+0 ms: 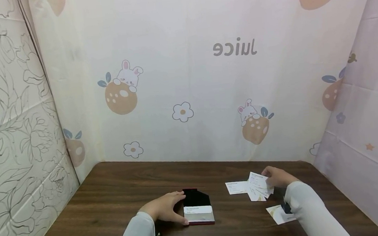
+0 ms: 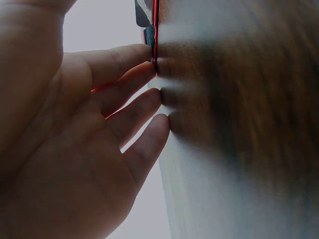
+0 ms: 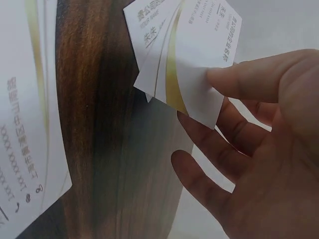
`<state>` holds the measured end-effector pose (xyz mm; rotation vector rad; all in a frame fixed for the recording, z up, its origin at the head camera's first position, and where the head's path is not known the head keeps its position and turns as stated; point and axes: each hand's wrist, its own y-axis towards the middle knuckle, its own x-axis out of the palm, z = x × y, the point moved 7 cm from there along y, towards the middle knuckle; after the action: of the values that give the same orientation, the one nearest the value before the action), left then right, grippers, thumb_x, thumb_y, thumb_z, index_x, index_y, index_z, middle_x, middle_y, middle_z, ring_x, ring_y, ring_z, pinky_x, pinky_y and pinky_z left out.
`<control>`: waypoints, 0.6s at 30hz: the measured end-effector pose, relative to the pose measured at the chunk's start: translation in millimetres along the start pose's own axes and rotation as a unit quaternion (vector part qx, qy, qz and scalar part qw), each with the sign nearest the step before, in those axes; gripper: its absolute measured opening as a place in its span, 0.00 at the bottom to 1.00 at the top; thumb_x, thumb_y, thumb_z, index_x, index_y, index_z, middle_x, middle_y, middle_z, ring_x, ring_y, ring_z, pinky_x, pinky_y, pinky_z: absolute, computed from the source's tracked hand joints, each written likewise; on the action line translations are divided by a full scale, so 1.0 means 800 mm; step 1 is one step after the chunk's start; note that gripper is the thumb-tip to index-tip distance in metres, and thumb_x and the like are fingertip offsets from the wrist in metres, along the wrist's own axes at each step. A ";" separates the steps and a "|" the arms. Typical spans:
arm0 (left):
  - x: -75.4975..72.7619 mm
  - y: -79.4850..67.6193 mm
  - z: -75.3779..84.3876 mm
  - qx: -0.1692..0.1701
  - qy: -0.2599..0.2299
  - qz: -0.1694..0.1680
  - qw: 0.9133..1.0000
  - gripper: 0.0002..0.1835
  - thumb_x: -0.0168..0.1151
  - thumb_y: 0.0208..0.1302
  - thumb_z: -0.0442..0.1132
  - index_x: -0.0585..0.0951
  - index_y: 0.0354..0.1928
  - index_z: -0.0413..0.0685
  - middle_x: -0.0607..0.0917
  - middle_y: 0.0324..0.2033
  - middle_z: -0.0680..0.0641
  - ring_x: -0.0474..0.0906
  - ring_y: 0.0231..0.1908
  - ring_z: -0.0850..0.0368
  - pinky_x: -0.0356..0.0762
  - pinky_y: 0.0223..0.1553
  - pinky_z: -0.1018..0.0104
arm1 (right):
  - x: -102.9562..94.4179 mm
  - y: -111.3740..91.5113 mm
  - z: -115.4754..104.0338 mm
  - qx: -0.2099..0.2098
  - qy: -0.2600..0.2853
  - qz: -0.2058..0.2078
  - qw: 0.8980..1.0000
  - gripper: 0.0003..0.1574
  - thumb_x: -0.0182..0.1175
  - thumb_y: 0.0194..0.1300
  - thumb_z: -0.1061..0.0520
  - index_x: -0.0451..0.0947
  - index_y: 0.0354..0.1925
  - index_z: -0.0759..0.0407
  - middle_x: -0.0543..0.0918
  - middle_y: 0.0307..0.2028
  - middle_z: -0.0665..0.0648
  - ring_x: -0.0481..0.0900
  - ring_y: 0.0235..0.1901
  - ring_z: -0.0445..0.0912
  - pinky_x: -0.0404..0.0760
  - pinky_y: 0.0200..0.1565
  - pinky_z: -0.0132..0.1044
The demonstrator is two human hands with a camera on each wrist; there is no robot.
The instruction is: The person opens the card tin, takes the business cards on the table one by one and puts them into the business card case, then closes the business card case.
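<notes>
My left hand (image 1: 165, 207) rests at the left edge of an open card case (image 1: 200, 220), thumb by its near corner and fingertips by the far one. In the left wrist view the fingers (image 2: 142, 102) are spread and nearly straight, tips on the table beside the case's red edge. White cards (image 1: 198, 210) sit in the case, and its black flap is folded back. On the right, my right hand (image 1: 280, 176) pinches a white business card (image 3: 199, 55) with a gold stripe, thumb on top and fingers underneath. More cards lie fanned beneath it.
One card (image 1: 235, 188) lies at the left of the fan on the brown wooden table (image 1: 130, 180). Other cards (image 1: 280, 215) lie nearer, partly behind the right sleeve. Patterned curtains (image 1: 178, 77) enclose the table at the back and sides.
</notes>
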<state>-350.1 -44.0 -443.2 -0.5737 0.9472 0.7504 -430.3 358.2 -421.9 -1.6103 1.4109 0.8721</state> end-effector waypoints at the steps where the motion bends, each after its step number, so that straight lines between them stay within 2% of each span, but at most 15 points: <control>1: 0.000 0.000 0.000 -0.001 0.000 0.000 1.000 0.49 0.65 0.46 0.66 0.64 0.68 0.51 0.61 0.68 0.47 0.54 0.66 0.49 0.61 0.62 0.45 | 0.000 0.000 0.001 -0.004 0.008 -0.001 1.000 0.18 0.56 0.53 0.66 0.71 0.45 0.67 0.78 0.42 0.67 0.74 0.39 0.56 0.74 0.45 0.62; 6: 0.001 -0.001 0.000 -0.002 -0.003 -0.002 1.000 0.49 0.66 0.46 0.66 0.64 0.68 0.50 0.61 0.68 0.47 0.54 0.66 0.49 0.61 0.62 0.44 | 0.000 -0.002 0.006 -0.019 0.038 -0.005 0.999 0.17 0.53 0.54 0.67 0.72 0.45 0.67 0.77 0.38 0.62 0.73 0.37 0.53 0.75 0.43 0.57; 12: 0.001 -0.001 0.000 0.001 -0.004 0.000 1.000 0.49 0.66 0.46 0.66 0.64 0.68 0.50 0.61 0.68 0.46 0.54 0.66 0.48 0.61 0.62 0.44 | -0.002 -0.008 0.004 -0.027 0.122 -0.002 0.992 0.16 0.49 0.57 0.69 0.71 0.46 0.68 0.75 0.36 0.61 0.73 0.34 0.51 0.78 0.35 0.45; 18: 0.001 0.000 0.000 0.004 -0.004 0.000 1.000 0.49 0.65 0.46 0.66 0.64 0.68 0.50 0.61 0.68 0.46 0.54 0.66 0.48 0.61 0.62 0.44 | -0.001 -0.010 -0.001 -0.015 0.179 0.002 0.984 0.16 0.47 0.60 0.70 0.70 0.48 0.67 0.74 0.38 0.62 0.74 0.34 0.50 0.80 0.33 0.43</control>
<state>-349.8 -44.2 -443.8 -0.5625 0.9435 0.7480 -422.3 358.1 -419.7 -1.8546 1.6499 0.6284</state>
